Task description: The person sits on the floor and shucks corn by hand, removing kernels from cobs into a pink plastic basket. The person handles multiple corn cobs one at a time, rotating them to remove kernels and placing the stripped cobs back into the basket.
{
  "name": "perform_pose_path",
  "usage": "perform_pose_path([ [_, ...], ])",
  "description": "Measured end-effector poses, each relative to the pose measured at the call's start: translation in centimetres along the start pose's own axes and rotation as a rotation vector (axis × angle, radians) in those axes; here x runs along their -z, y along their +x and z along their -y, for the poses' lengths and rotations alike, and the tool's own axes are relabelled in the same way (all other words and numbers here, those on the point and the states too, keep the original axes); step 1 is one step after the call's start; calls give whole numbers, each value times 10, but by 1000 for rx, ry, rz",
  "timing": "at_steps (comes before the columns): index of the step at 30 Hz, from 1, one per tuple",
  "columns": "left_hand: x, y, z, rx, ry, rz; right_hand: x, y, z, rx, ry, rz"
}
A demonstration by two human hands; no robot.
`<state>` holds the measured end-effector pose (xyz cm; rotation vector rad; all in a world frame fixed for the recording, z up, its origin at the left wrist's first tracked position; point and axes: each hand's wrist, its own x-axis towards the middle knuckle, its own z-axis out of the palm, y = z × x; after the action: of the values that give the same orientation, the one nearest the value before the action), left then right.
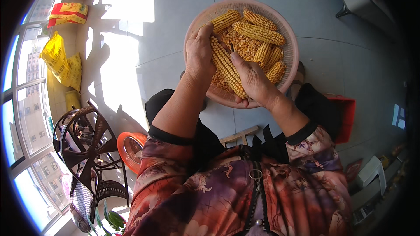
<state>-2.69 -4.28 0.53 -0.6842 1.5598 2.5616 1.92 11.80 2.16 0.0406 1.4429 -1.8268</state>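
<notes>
My left hand [199,52] is wrapped around the upper end of an ear of dried yellow corn [227,67], its rows of kernels facing up. The ear's lower end rests in my right hand [257,80], with fingertips showing beneath it. By my right thumb a thin dark pointed piece [232,47] sticks up; the rest of it is hidden. Both hands are over a pink plastic basket [295,50]. Loose corn kernels [244,44] cover its bottom. Several more ears, among them a long ear [259,33], lie at its far and right sides.
An orange plastic basket [123,152] stands at left beside a dark woven chair [88,154]. Yellow bags [60,60] lie along the window wall. A red container [346,118] is by my right leg, and a wooden stool frame [241,134] shows below me.
</notes>
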Motion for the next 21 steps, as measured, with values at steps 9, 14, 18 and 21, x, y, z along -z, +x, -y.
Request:
perform_pose_path([
  [9,-14,-6,-11,-23,-81,-7,1,19,-4,-47,394,-217],
  [14,-6,4,-15,-42,-161,-76,1,16,-1,181,134,-73],
  [18,-10,-1,-15,-58,-113,-74,0,9,-4,153,-8,-58],
  [21,-9,0,-15,-55,-119,-64,3,5,5,9,40,-36],
])
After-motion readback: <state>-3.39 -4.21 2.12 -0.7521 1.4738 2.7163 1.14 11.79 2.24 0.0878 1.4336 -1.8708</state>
